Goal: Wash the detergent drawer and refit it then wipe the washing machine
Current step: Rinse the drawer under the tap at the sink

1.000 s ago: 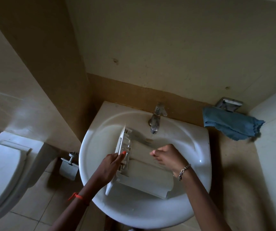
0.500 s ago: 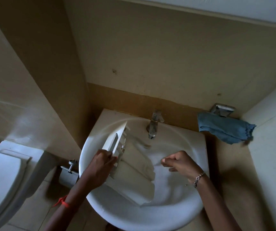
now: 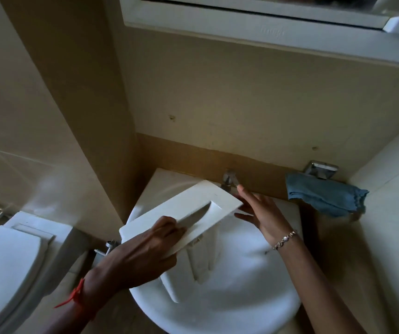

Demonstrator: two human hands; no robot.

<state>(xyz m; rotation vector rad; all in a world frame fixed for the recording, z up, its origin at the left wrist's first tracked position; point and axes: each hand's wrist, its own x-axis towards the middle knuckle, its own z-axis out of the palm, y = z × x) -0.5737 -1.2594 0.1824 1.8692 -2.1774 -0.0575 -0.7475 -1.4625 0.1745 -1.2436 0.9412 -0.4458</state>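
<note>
I'd call this washing: left hand (image 3: 145, 247) clasps the white plastic detergent drawer (image 3: 188, 203), right hand (image 3: 258, 210) spread loose, next needing the chrome tap (image 3: 228, 179).

White detergent drawer (image 3: 193, 201), white basin (image 3: 229, 297), blue cloth (image 3: 323, 196), red wrist thread (image 3: 73, 295).

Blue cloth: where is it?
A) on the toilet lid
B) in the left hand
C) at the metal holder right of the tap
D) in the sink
C: the blue cloth hangs at the metal holder, right of the tap; the left hand grips the detergent drawer.
</note>
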